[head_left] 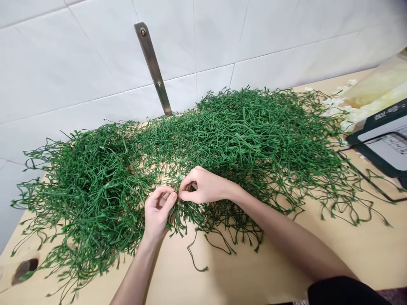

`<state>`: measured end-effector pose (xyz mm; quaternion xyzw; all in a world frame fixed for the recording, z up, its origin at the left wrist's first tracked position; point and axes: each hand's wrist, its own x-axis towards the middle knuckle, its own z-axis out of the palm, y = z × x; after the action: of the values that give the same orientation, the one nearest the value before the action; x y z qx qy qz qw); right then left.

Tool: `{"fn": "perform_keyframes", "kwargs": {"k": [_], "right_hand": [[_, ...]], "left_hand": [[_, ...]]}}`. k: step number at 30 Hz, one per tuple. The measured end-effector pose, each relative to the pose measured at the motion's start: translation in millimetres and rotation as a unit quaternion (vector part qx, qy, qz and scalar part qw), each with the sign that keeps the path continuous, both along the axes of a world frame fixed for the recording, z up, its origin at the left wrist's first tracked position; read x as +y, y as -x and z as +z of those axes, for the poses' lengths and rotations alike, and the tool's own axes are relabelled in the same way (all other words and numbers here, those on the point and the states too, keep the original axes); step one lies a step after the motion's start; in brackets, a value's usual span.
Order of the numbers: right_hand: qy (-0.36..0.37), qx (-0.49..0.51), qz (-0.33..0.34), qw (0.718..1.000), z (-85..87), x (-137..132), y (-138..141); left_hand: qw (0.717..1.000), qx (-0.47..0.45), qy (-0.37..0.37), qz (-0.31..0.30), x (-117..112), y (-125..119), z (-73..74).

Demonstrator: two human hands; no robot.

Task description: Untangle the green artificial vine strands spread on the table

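A big tangled heap of thin green plastic stems [222, 135] covers most of a light wooden table [254, 275]. Both my hands meet at the heap's near edge, in the middle. My left hand [158, 212] pinches a few stems between thumb and fingers. My right hand [203, 186] is curled, its fingertips pinched on the same small cluster of stems, touching the left hand's fingertips. Loose stem ends hang down over the table below the hands.
A white tiled wall stands behind the table, with a brass bracket [153, 67] screwed to it. At the right edge lie a dark device with a pale panel [386, 140] and a bag of white bits [375, 91]. A dark hole [23, 269] marks the table's left corner.
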<state>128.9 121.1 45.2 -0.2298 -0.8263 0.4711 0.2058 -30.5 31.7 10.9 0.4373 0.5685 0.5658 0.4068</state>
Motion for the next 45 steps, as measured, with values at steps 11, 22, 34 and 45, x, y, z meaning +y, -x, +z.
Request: {"fn": "perform_keyframes", "kwargs": {"k": [11,22,34,45], "right_hand": [[-0.074,0.017,-0.006,0.997,-8.0,-5,6],[-0.04,0.042,0.041,0.997,-9.7,-1,4],[-0.057,0.034,-0.003,0.998,-3.8,9,-2],[-0.051,0.022,0.022,0.998,-6.9,3,-1]], "left_hand": [[0.987,0.132,-0.028,-0.09,-11,0,-14.4],[0.995,0.022,0.019,-0.098,-8,0,-6.4],[0.999,-0.015,0.01,-0.041,-6,2,0.0],[0.998,0.063,0.001,0.002,-5,1,0.8]]}}
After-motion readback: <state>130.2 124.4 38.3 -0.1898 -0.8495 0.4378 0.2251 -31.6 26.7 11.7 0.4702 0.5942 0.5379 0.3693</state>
